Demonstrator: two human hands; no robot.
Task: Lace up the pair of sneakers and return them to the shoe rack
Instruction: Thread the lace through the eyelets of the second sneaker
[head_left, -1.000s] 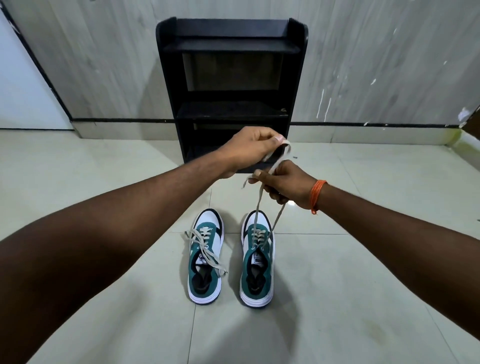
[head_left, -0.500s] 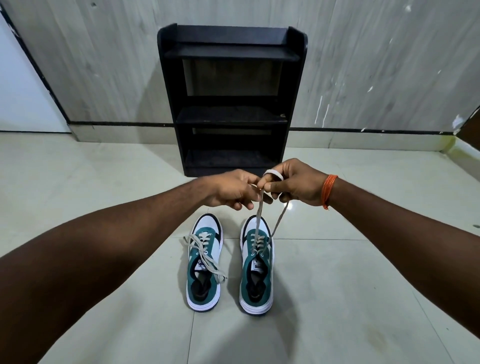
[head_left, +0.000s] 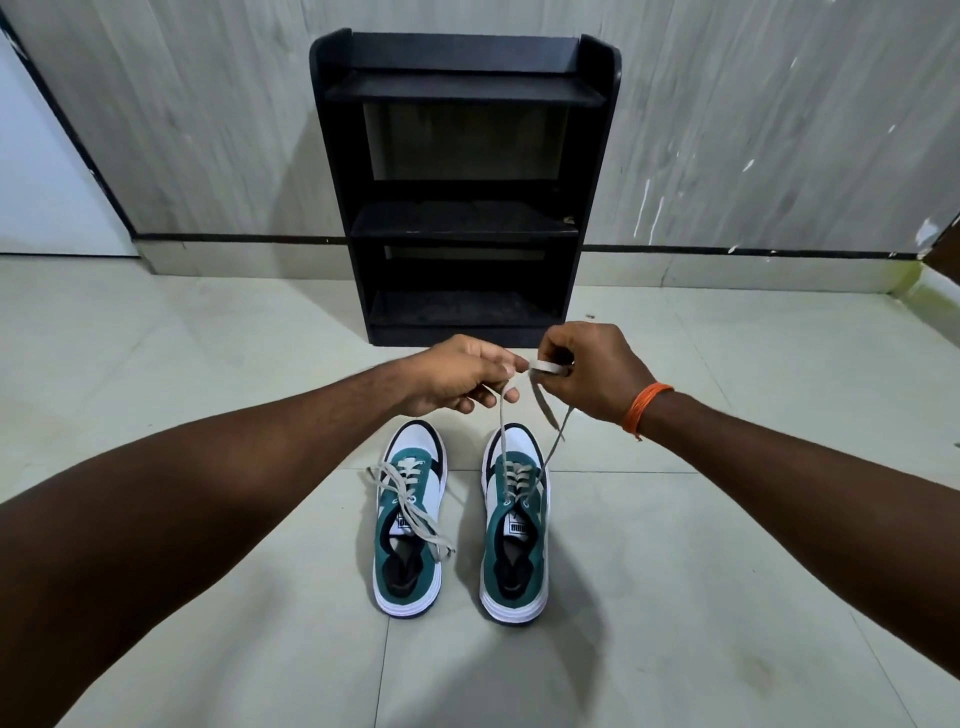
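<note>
Two teal-and-white sneakers stand side by side on the floor, toes toward the rack. The left sneaker (head_left: 409, 525) has loose grey laces lying across it. The right sneaker (head_left: 514, 525) is laced through its eyelets, and its grey lace (head_left: 503, 415) runs up to my hands. My left hand (head_left: 462, 379) pinches one lace strand above the shoe. My right hand (head_left: 587, 371), with an orange thread at the wrist, holds a loop of the same lace; the other end hangs below it. The black shoe rack (head_left: 462, 223) stands behind the shoes against the wall.
The rack has three dark shelves with nothing visible on them. Pale floor tiles (head_left: 208, 353) spread around the shoes. A grey wall (head_left: 753, 130) with a dark skirting line runs behind, and a white door (head_left: 41, 182) is at far left.
Both hands dropped lower and moved slightly apart. My right hand now holds a formed loop of the lace, with my left hand beside it rather than above it.
</note>
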